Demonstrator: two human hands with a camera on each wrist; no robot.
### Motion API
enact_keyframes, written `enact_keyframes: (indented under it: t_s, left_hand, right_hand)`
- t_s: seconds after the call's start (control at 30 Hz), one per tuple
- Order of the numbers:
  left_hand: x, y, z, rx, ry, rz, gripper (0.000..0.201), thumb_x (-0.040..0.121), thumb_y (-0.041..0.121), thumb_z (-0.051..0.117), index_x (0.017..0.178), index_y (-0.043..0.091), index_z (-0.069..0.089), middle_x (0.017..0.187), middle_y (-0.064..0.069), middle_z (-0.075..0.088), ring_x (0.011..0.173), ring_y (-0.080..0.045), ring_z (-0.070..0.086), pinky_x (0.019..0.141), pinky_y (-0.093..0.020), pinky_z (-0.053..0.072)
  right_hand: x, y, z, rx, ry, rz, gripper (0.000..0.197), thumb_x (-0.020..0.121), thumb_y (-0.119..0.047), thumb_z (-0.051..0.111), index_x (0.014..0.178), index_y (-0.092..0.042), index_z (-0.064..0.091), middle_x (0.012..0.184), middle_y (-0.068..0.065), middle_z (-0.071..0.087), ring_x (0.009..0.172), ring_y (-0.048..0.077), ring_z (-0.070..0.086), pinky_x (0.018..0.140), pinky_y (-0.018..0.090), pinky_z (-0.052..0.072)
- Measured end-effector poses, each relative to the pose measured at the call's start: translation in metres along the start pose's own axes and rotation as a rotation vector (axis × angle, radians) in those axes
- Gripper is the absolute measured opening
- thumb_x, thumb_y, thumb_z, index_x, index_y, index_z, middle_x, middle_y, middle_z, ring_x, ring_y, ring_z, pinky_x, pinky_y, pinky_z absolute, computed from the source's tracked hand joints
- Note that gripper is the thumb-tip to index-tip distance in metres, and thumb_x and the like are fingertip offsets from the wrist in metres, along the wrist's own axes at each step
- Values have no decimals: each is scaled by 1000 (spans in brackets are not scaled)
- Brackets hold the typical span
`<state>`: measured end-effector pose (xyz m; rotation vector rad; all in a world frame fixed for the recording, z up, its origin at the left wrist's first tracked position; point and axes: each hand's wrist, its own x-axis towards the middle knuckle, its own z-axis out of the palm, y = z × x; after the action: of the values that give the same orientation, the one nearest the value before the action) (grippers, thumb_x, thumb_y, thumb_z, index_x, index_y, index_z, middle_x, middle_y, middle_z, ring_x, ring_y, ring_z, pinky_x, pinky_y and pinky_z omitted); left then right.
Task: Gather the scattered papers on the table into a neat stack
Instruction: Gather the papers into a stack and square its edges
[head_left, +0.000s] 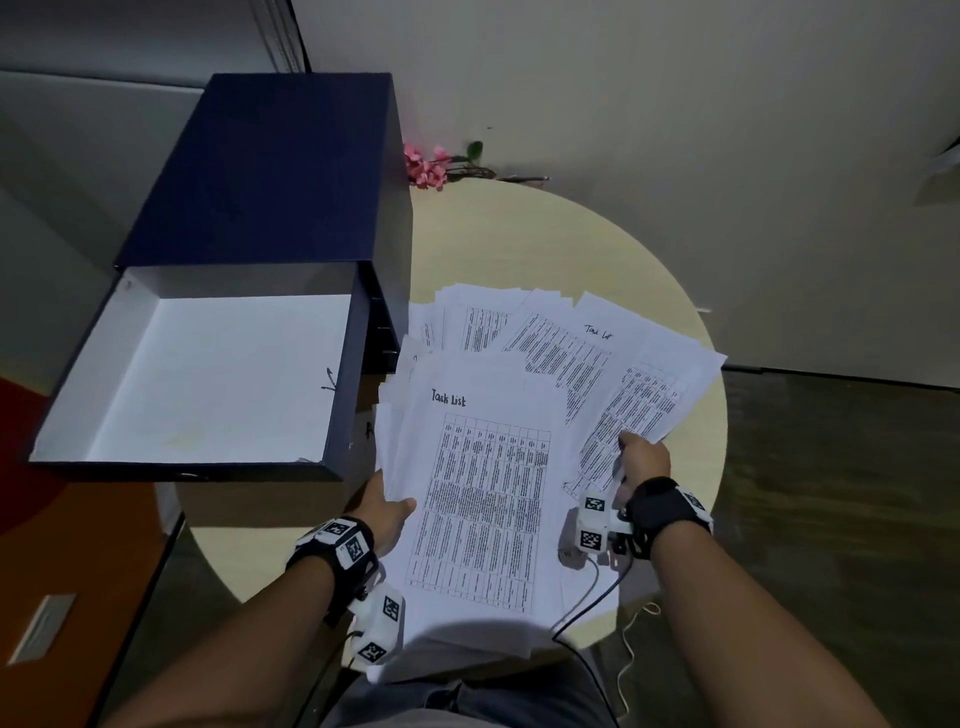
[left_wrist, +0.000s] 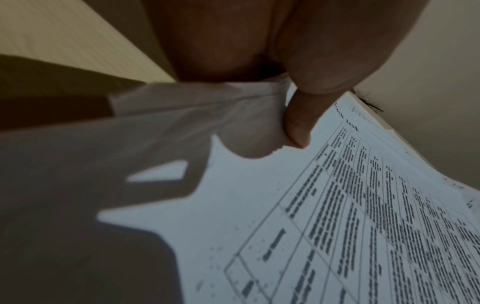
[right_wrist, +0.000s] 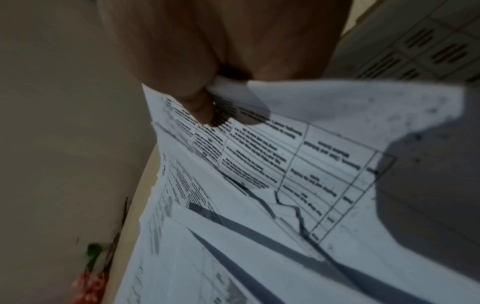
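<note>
Printed "Task List" papers lie fanned across the round table (head_left: 519, 234). The nearest bundle of papers (head_left: 483, 499) overhangs the table's front edge, and my left hand (head_left: 387, 506) pinches its left edge, thumb on top; the left wrist view shows that thumb (left_wrist: 298, 123) pressed onto the top sheet (left_wrist: 337, 226). My right hand (head_left: 641, 457) pinches the near edge of a slanted sheet (head_left: 639, 410) on the right. In the right wrist view the thumb (right_wrist: 200, 107) lies on that printed sheet (right_wrist: 272, 156). More sheets (head_left: 498, 325) spread out behind.
An open dark blue box (head_left: 208, 374) with a white inside stands at the left, its lid (head_left: 270, 171) raised behind it. A pink flower sprig (head_left: 431, 166) lies at the table's far edge. Wrist-camera cables (head_left: 587, 597) trail over the front edge.
</note>
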<state>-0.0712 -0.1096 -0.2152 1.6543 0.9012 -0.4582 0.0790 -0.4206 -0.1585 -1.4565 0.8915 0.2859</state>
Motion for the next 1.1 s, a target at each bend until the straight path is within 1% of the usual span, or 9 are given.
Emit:
enact_keyframes:
  t_s: [0.13, 0.23, 0.33, 0.47, 0.63, 0.77, 0.83, 0.97, 1.1]
  left_hand:
    - [4, -3, -2, 11, -17, 20, 58, 88, 16, 63, 142, 16, 39, 132, -6, 57, 117, -27, 54, 106, -45, 40]
    - [-5, 4, -2, 5, -24, 25, 52, 93, 7, 58, 141, 14, 39, 130, -6, 56, 116, -26, 52, 104, -40, 39]
    - [-4, 4, -2, -4, -38, 36, 53, 93, 5, 58, 142, 13, 39, 132, -7, 56, 124, -30, 50, 106, -42, 38]
    - [-2, 3, -3, -3, -30, 11, 54, 93, 8, 58, 143, 14, 37, 131, -5, 55, 119, -26, 50, 105, -41, 38]
    - [0, 0, -6, -5, -44, 12, 61, 92, 12, 61, 146, 15, 32, 139, -7, 52, 120, -27, 50, 108, -42, 37]
    - [-3, 4, -4, 19, -27, 11, 65, 94, 11, 59, 149, 12, 25, 136, -4, 49, 130, -30, 45, 110, -39, 34]
    - [-4, 5, -3, 32, -30, 6, 65, 93, 12, 60, 149, 12, 26, 134, -2, 49, 129, -30, 46, 109, -39, 35]
    - [0, 3, -5, 24, -30, -53, 75, 90, 23, 64, 151, 20, 22, 144, -7, 47, 128, -32, 47, 109, -43, 38]
    - [5, 1, -6, 45, -40, -58, 74, 90, 25, 63, 151, 21, 22, 144, -7, 47, 127, -32, 48, 109, -45, 38]
  right_hand:
    - [-9, -3, 13, -153, -78, -26, 106, 84, -32, 80, 157, -2, 10, 146, 23, 49, 125, 42, 54, 98, 53, 50]
    - [-15, -5, 30, -275, -62, -71, 117, 70, -35, 90, 154, 1, 18, 103, 16, 68, 79, 29, 65, 64, 36, 53]
    - [-17, -6, 37, -350, 8, -112, 96, 79, -27, 84, 150, 2, 26, 117, 15, 60, 103, 35, 64, 73, 36, 51]
    - [-24, -20, 23, -243, 43, -192, 76, 85, -13, 76, 148, -5, 34, 121, 11, 61, 94, 32, 64, 79, 42, 55]
    - [-12, -49, -16, -206, 48, -276, 51, 75, -20, 70, 120, -11, 48, 40, 8, 51, 31, 22, 47, 36, 28, 43]
    - [-20, -31, -29, -332, 69, -196, 25, 81, -20, 61, 100, -9, 49, 32, 7, 44, 26, 21, 37, 37, 24, 36]
    - [-23, -16, -27, -312, 87, -125, 57, 77, -30, 74, 124, -4, 53, 49, 15, 60, 34, 22, 52, 39, 26, 43]
    - [-30, -5, -20, -350, 217, -132, 80, 82, -21, 79, 146, 2, 37, 136, 25, 55, 118, 40, 60, 80, 42, 50]
    - [-38, -24, -28, -396, 251, -248, 50, 87, -15, 74, 133, -8, 55, 119, 9, 65, 107, 38, 63, 89, 45, 55]
